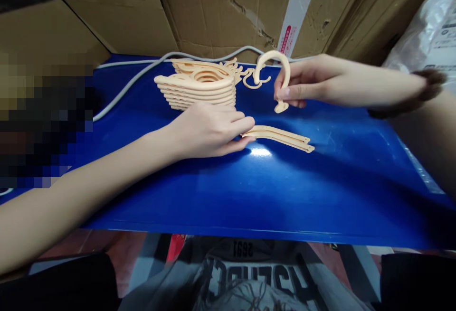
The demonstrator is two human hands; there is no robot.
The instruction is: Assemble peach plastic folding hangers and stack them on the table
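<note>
Between the thumb and fingers of my right hand is a cream plastic hanger hook, held upright with its curve at the top and its flat foot pointing down. My left hand pinches the left end of a pair of slim, curved cream hanger arms, whose free ends point right, just above or on the table. Behind my left hand stands a neat stack of cream hanger pieces. Several loose hooks lie to the right of that stack, partly behind the held hook.
The blue tabletop has its front edge close to my body. A white cable runs along the back. Cardboard boxes wall off the far side, and plastic wrapping stands at the right. A blurred patch covers the left.
</note>
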